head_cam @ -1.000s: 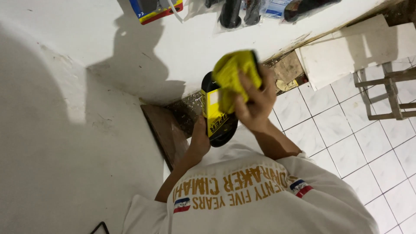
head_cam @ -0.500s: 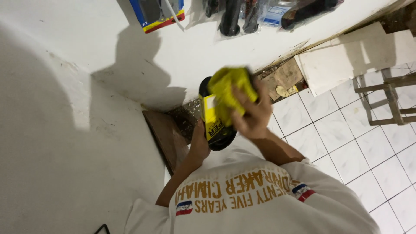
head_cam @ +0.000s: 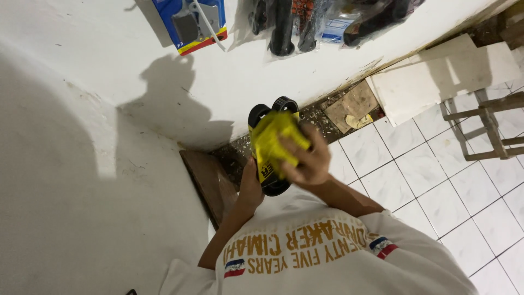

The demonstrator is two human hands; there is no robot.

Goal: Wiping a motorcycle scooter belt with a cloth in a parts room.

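At frame centre the left hand grips a black belt in a yellow sleeve from below; the right hand clamps a yellow cloth against it; hard rubbing could likely knock the belt onto the tiled floor.

The light is bright and hard and comes from behind the person. It throws a dark shadow of head and shoulders on the white wall, with sharp edges. The floor tiles are evenly lit, without glare. The yellow cloth and the right hand are slightly blurred. Straight lines bend near the edges.
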